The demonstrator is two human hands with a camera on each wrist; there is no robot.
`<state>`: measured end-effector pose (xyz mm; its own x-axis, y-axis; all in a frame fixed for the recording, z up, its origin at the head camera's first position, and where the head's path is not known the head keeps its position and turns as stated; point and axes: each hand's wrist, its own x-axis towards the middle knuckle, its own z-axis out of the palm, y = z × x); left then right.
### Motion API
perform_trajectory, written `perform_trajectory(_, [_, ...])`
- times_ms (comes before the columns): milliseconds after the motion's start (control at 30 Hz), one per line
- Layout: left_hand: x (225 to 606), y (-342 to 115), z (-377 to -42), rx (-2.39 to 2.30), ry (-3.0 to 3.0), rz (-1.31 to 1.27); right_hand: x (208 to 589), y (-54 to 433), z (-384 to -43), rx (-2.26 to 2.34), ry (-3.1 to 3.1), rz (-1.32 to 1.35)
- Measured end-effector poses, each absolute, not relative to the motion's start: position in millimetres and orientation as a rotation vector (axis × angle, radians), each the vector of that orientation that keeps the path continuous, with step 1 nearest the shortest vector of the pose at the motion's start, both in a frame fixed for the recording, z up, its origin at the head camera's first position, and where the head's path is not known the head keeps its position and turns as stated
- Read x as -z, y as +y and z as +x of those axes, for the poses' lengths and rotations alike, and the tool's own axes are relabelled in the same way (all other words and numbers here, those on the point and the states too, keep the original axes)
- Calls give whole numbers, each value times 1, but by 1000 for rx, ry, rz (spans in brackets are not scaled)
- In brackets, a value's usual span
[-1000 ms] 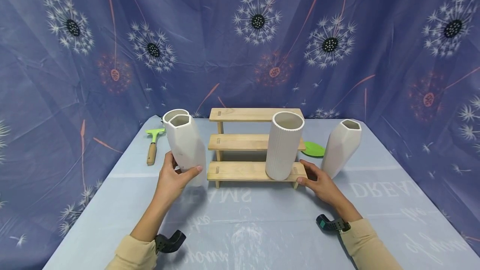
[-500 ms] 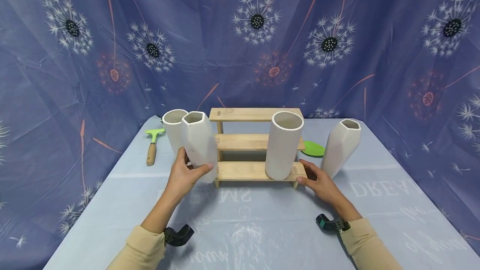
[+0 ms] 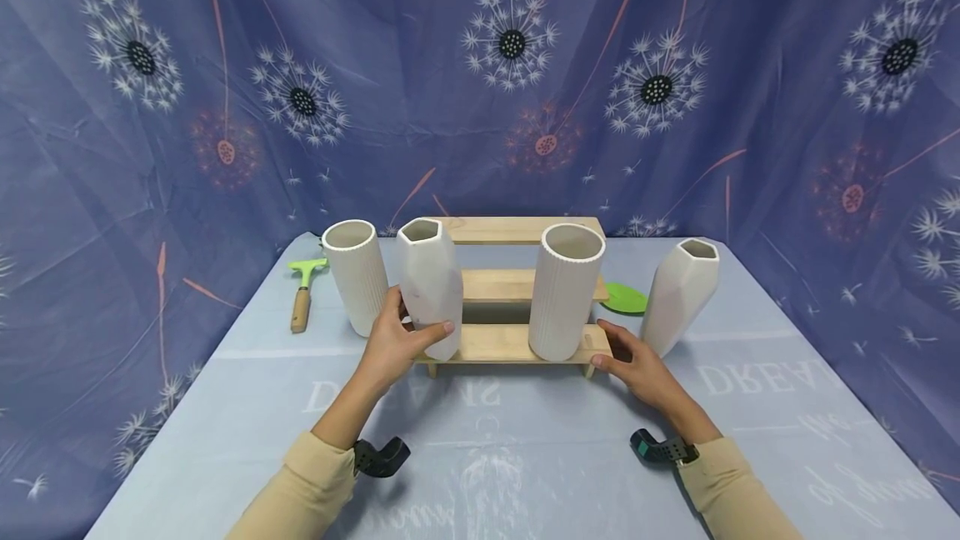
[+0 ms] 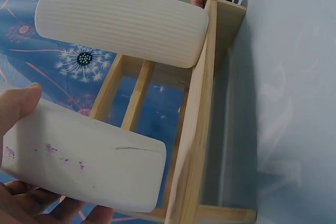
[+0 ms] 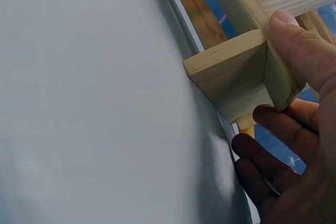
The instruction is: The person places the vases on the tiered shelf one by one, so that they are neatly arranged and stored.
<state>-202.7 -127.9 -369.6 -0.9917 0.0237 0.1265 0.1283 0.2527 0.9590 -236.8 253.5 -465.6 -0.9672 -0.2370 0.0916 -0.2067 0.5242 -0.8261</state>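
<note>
"Where's the head camera?"
"Above and farther back, facing forward and down over the wooden stand [image 3: 495,342]."
"And the wrist views?"
"Close, tipped sideways; both share its lowest shelf [image 4: 198,114], the right seemingly from below, in shadow."

Vase [image 3: 432,290] at left end of shelf [image 3: 495,342], second vase [image 3: 564,298] on its right.

Extends left forearm [image 3: 348,412] from seven o'clock; grips with left hand [image 3: 397,346], thumb [image 3: 435,333] stretched toward two. Extends right forearm [image 3: 692,417] from five o'clock; pinches with right hand [image 3: 636,363], pointed toward ten.
</note>
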Motion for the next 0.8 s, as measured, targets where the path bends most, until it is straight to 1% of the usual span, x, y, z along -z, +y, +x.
perform_trajectory(800, [376, -97, -224, 1875, -2452, -206, 467, 254, -238, 1494, 2700, -412])
